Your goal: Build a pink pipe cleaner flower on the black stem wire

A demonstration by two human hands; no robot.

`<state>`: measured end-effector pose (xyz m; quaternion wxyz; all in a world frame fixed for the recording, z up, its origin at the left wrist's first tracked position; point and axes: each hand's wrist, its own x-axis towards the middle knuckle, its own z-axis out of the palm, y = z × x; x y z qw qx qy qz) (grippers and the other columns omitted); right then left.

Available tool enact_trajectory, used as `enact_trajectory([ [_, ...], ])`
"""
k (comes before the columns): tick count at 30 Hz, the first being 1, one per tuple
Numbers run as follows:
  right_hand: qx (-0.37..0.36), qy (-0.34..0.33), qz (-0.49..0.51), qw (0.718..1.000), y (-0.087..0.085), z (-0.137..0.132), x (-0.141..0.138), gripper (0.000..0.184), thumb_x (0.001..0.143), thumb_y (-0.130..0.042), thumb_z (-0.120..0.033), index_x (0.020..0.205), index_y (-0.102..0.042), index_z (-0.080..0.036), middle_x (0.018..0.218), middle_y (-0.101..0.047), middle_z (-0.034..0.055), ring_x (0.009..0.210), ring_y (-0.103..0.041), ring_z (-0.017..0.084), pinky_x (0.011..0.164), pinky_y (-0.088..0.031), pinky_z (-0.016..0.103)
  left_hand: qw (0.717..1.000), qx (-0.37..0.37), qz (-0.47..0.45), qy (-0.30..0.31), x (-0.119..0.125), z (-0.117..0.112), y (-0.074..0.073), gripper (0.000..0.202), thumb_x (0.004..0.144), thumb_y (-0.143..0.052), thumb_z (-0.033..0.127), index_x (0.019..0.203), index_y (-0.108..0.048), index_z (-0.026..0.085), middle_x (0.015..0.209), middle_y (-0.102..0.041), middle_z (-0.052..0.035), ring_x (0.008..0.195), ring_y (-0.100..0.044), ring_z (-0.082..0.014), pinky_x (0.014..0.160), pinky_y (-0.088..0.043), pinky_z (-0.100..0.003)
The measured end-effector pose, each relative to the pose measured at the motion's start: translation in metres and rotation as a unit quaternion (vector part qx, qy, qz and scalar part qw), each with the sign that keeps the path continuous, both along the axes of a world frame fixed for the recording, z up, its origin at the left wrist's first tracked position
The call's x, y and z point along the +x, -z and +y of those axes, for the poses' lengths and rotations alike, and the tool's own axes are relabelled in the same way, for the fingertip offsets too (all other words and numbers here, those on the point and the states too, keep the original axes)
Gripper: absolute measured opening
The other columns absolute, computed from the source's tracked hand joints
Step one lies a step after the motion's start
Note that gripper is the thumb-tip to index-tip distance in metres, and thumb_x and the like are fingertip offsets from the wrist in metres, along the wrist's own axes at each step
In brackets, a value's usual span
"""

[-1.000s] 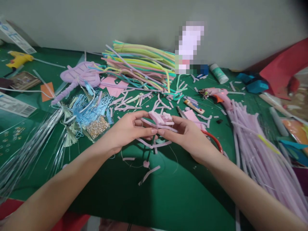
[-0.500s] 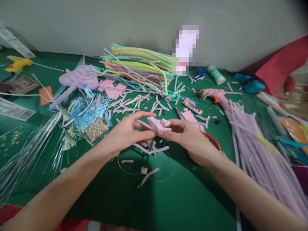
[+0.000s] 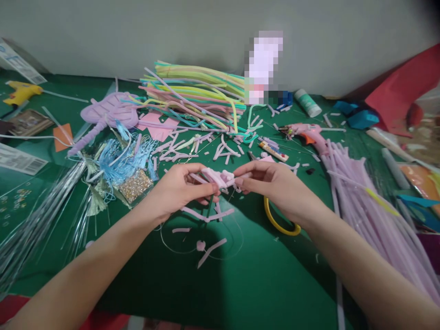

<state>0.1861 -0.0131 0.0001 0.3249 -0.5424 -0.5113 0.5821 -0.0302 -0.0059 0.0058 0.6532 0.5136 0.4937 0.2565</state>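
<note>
Left to right, about the lilac piece (image 3: 217, 177):
Yellow glue gun (image 3: 23, 93), far left of it, on green worktop (image 3: 261, 284). Blue tassels (image 3: 125, 156), nearer left. Left hand (image 3: 187, 185), grip pinched on its left side. Piece itself aloft between both hands. Right hand (image 3: 266, 178), grip pinched at its right end. Yellow-handled scissors (image 3: 266, 211), just right, partly hidden. Pink glue gun (image 3: 307, 133), farther right.
</note>
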Motion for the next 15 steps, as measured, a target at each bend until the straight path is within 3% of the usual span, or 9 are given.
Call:
enact_trajectory([
  [9, 0.188, 0.042, -0.166, 0.967, -0.008, -0.014, -0.011, 0.011, 0.081, -0.069, -0.026, 0.091, -0.070, -0.023, 0.085, -0.074, 0.0033, 0.074, -0.069, 0.018, 0.071, -0.055, 0.032, 0.999, 0.028, 0.028, -0.001, 0.003, 0.000, -0.001, 0.009, 0.074, -0.076, 0.026, 0.072, -0.072, 0.018, 0.059, -0.070, 0.0013, 0.056, -0.068, -0.0149, 0.051, -0.051, -0.021],
  [12, 0.266, 0.056, -0.212, 0.939, -0.009, -0.020, -0.014, 0.013, 0.080, -0.067, -0.019, 0.093, -0.069, -0.024, 0.085, -0.075, 0.0007, 0.072, -0.071, 0.017, 0.068, -0.056, 0.029, 0.999, 0.017, 0.033, 0.002, 0.002, -0.001, -0.002, 0.008, 0.073, -0.075, 0.024, 0.069, -0.072, 0.018, 0.058, -0.070, 0.0018, 0.053, -0.066, -0.0139, 0.049, -0.050, -0.020],
  [15, 0.362, 0.049, -0.267, 0.892, -0.008, -0.025, -0.017, 0.019, 0.081, -0.065, -0.013, 0.097, -0.067, -0.022, 0.086, -0.076, -0.0011, 0.070, -0.072, 0.014, 0.065, -0.056, 0.025, 0.999, 0.015, 0.049, -0.005, 0.000, -0.001, -0.001, 0.006, 0.072, -0.074, 0.022, 0.069, -0.072, 0.017, 0.056, -0.069, 0.0021, 0.053, -0.066, -0.0129, 0.049, -0.049, -0.019],
])
